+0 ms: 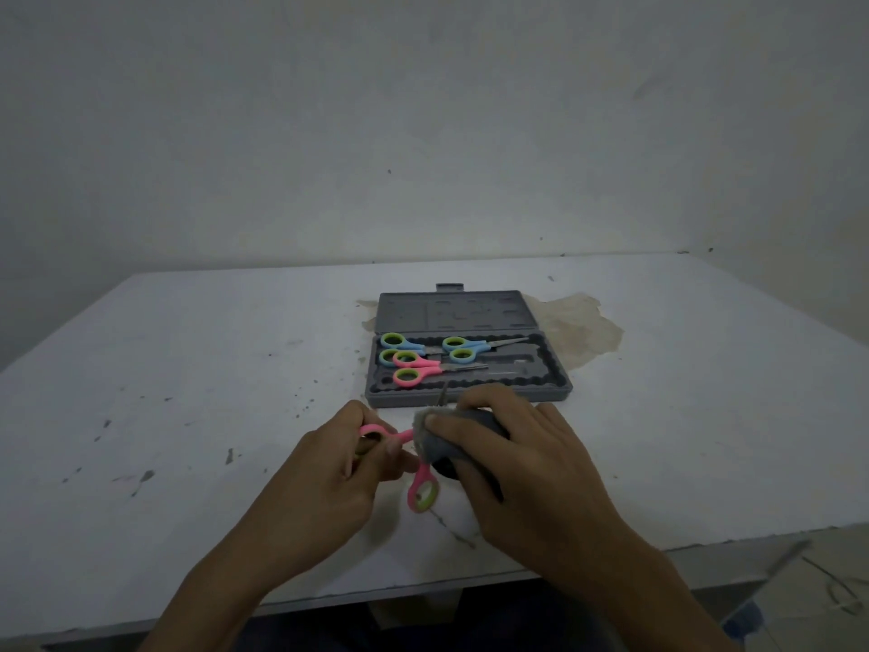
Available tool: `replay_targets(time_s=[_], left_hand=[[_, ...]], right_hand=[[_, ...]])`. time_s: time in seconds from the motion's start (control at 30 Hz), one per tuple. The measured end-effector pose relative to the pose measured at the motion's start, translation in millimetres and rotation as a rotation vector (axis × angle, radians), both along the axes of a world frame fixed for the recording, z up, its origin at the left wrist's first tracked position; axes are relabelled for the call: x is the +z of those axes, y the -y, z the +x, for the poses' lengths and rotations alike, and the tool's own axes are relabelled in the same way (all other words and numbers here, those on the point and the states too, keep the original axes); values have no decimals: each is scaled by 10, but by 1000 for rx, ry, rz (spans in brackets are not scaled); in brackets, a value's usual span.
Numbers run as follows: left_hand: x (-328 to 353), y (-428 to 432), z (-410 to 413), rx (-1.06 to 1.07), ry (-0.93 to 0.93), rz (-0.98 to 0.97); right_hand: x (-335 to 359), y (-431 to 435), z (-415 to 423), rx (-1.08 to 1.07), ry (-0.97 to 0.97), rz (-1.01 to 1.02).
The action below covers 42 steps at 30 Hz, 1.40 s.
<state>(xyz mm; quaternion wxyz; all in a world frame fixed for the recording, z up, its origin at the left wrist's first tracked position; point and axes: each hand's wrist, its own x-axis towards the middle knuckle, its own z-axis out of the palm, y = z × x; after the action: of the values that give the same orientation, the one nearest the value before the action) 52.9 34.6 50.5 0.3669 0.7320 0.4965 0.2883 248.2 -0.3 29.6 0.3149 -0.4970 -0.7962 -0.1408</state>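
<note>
- Table [188, 369]: white, scuffed and speckled. The work is done over its near edge, close to the person.
- Left hand [338, 463]: fingers curled round one pink loop of the scissors [422, 475]. Judged a steadying grip, so the tool does not turn under rubbing.
- Scissors: held just above the table, near the middle of the near edge. The handles are spread, with the second loop hanging free toward the person. The blades run into the cloth and only a tip shows beyond it.
- Cloth [451, 444]: grey, bunched over the blades. Judged to be wiping them.
- Right hand [526, 463]: fingers and thumb clenched on the cloth, pressing it to the metal.
- Case [470, 397]: grey, open at mid-table behind the hands, lid laid flat toward the far edge. It holds a left blue pair [414, 345], a pink pair [430, 367] and a right blue pair [475, 344]. Kept within reach, probably to receive the cleaned pair.
- Stain [578, 331]: brownish patch on the table, right of the lid.
</note>
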Motion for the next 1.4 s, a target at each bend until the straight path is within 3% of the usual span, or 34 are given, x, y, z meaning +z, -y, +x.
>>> replay_targets(time_s=[0.13, 0.47, 0.6, 0.97, 1.17, 1.4], left_hand=[[45, 24, -21, 7, -46, 33], [22, 28, -13, 18, -90, 90], [18, 47, -8, 11, -100, 107], [-12, 38, -4, 5, -109, 117], [-74, 28, -19, 33, 26, 1], [-49, 69, -29, 11, 135, -74]], right_hand=[[-144, 44, -41, -2, 31, -75], [-110, 54, -90, -33, 122, -34], [-96, 35, -68, -60, 8, 15], [-89, 62, -137, -89, -15, 20], [-179, 37, 269, -257, -319, -10], [-264, 54, 287, -167, -558, -177]])
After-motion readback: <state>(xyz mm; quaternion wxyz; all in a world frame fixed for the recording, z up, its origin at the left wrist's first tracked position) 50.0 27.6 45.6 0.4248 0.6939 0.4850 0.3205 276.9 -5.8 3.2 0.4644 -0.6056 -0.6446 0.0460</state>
